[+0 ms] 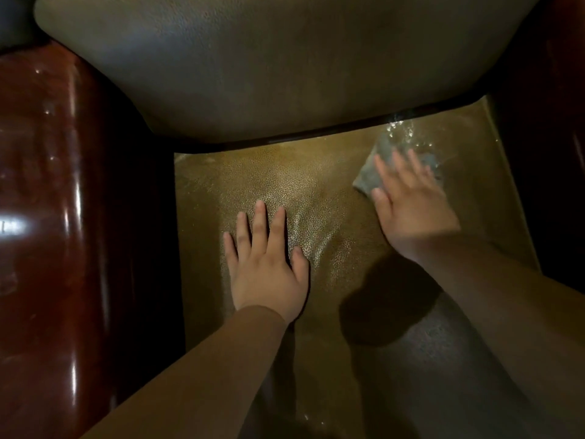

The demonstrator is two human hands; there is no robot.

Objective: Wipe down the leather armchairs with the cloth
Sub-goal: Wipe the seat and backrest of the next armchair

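I look down onto the brown leather seat cushion (332,185) of an armchair. My left hand (267,264) lies flat on the middle of the cushion, fingers straight and spread. My right hand (408,204), blurred, presses a grey cloth (370,174) against the seat's far right corner with straight fingers. Much of the cloth is hidden under that hand. Wet glints (402,128) show on the leather just beyond the cloth.
The grey-brown leather backrest (269,64) fills the top of the view. A glossy dark red wooden armrest (53,217) runs down the left side, and a dark armrest (550,122) borders the right. A shadow lies on the near right part of the seat.
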